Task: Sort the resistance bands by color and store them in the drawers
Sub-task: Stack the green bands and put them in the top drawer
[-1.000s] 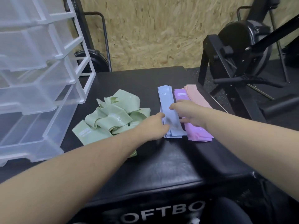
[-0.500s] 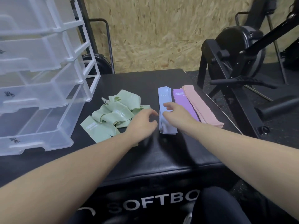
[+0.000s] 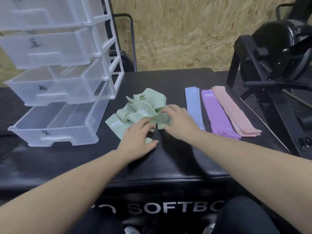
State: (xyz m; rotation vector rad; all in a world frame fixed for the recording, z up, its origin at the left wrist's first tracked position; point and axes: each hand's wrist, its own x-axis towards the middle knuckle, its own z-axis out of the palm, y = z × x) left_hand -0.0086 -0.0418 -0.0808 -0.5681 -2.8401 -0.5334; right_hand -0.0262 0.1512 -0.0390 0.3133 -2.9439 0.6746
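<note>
Black box top [image 3: 168, 81] | both hands shifted from blue stack [image 3: 194, 107] onto green bands [image 3: 143, 108]

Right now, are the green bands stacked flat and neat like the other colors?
No, the green bands lie in a crumpled heap under both hands, while the blue bands, purple bands and pink bands lie in flat stacks.

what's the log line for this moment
step: gather green bands | left hand: on pile | right hand: on pile | blue, purple, pink stacks: flat | drawers: open

Both hands [image 3: 158, 129] on green bands [image 3: 143, 110]
</note>
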